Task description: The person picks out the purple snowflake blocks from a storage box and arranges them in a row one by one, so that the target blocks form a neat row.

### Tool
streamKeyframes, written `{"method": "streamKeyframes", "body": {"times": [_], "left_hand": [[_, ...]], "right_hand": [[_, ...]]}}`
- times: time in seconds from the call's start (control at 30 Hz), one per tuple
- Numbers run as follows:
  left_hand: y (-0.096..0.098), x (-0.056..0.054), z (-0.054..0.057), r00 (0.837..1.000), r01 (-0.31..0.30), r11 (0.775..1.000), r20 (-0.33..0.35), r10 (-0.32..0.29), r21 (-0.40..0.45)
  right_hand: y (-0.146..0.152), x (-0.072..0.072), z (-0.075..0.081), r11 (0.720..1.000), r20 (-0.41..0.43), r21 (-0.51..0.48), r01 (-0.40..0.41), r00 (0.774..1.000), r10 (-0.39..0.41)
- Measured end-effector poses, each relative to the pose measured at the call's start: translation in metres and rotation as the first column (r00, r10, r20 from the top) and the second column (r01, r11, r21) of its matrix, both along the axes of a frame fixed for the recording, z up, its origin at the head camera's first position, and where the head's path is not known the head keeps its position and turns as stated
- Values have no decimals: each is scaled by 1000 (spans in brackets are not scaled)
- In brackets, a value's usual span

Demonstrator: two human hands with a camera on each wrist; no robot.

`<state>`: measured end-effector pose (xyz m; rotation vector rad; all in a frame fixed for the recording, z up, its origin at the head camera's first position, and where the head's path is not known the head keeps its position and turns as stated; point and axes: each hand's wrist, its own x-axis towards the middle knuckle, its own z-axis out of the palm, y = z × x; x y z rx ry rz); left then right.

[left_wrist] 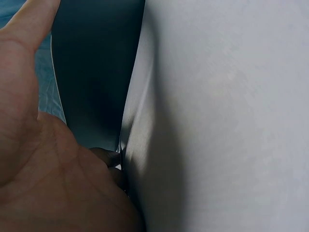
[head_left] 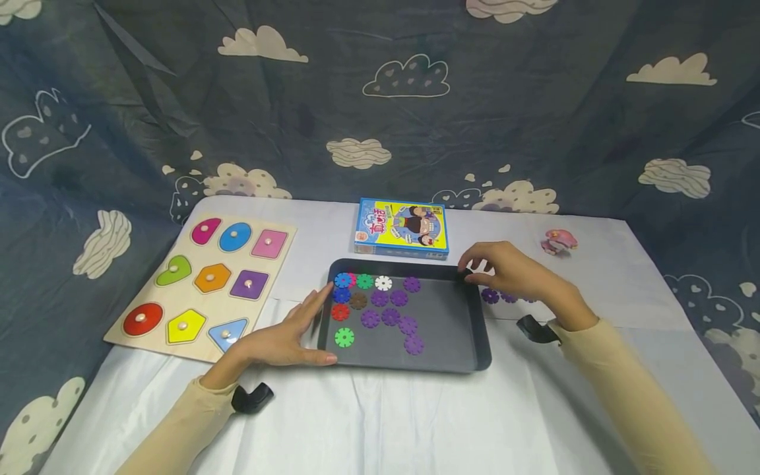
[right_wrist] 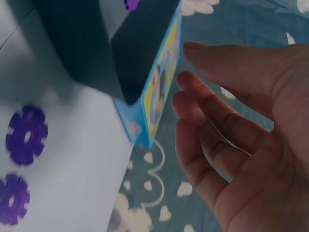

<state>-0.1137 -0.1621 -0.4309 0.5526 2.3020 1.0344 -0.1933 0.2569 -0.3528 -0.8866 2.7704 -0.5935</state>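
One gray tray, long axis left-to-right

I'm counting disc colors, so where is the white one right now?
In the head view, the white disc lies near the far wall of the gray tray, left of center, between a green disc on its left and a purple disc on its right.

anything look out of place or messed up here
Some purple discs lie on the white cloth just right of the tray, which looks odd because others like them are inside it. Also, a light blue disc partly covers a pink disc in the tray's far-left corner.
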Motion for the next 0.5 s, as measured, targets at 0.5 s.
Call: {"method": "streamKeyframes", "body": {"times": [0.5], "left_hand": [[0, 0, -1, 1000, -2, 1000, -3, 2, 17]], "right_hand": [[-59, -11, -18, 971, 67, 52, -234, 971, 230]]}}
